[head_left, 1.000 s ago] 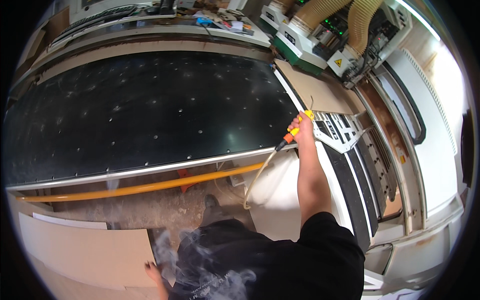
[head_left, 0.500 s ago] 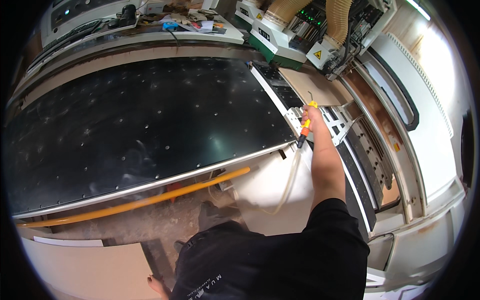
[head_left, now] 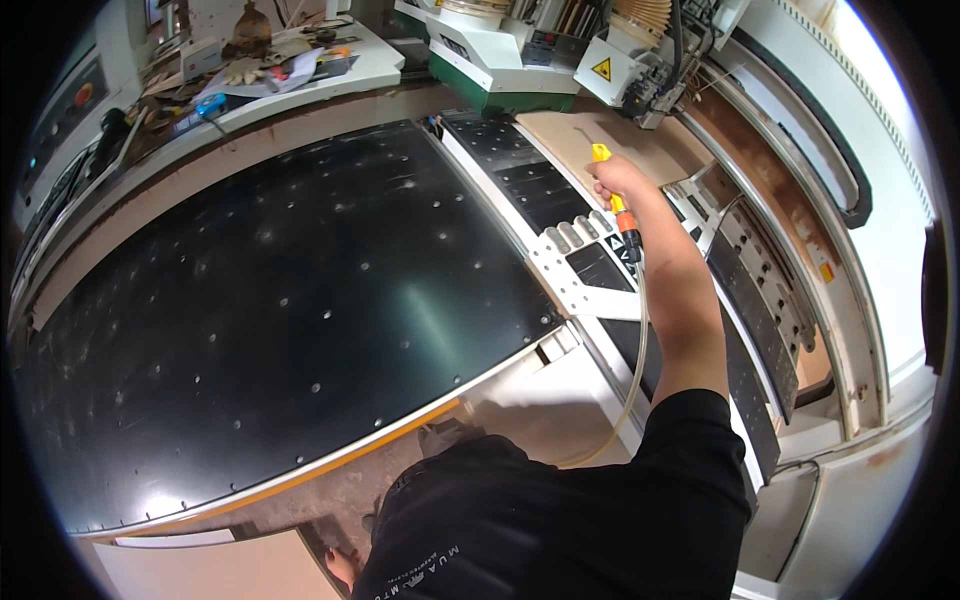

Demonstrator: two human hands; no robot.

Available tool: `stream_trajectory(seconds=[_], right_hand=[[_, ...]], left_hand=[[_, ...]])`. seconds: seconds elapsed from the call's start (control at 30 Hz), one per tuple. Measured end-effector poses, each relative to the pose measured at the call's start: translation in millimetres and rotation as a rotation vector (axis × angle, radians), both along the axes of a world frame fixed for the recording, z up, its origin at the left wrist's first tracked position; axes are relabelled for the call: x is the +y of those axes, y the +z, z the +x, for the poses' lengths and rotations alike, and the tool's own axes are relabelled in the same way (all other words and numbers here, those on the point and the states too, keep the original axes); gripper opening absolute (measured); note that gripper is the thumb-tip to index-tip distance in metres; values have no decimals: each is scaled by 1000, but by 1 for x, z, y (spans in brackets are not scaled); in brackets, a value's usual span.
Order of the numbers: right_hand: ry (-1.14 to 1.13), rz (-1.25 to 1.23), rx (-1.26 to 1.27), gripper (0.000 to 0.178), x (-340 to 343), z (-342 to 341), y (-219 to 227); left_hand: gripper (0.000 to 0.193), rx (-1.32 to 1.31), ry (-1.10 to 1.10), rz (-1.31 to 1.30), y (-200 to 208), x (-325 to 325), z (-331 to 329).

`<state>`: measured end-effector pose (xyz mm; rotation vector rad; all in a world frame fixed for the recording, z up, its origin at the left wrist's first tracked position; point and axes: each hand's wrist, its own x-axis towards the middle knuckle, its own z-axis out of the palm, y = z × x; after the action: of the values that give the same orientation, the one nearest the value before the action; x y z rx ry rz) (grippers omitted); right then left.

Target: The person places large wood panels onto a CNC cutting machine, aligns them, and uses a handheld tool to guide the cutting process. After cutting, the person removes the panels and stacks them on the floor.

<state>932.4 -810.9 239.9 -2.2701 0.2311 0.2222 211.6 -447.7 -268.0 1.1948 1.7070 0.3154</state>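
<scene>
- Right-hand grip: fingers wrapped tight round the yellow-and-orange handled air blow gun, arm stretched out forward over the machine.
- Blow gun position: held above the pale brown fibreboard panel and the grey perforated metal plate, yellow tip pointing away from the person, orange-and-black end toward the wrist.
- Translucent flexible hose hangs from the gun's lower end, running down beside the forearm and curving toward the dark shirt.
- Left-hand grip: only part of it shows at the lower edge, beside the light fibreboard sheet; cannot tell whether it is closed or holds anything.
- Large black machine surface with small drilled holes lies left of the outstretched arm, edged by a silver rail.
- White-and-green machine head with a yellow warning triangle stands beyond the panel.
- Cluttered white side surface at upper left carries papers, gloves and small tools.
- Yellow bar shows just under the rail.
</scene>
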Motion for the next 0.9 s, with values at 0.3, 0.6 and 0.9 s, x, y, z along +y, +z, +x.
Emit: stream_trajectory(seconds=[0.3,0.6,0.9], right_hand=[[44,-55,34,20,-24,51,5],[182,-384,9,24,-60,60,10],[331,-489,-81,34,-50,40,8]], left_hand=[[26,-166,-185,134,37,-23,90],[34,95,-257,195,22,-31,78],[20,-118,-177,199,53,-61,109]])
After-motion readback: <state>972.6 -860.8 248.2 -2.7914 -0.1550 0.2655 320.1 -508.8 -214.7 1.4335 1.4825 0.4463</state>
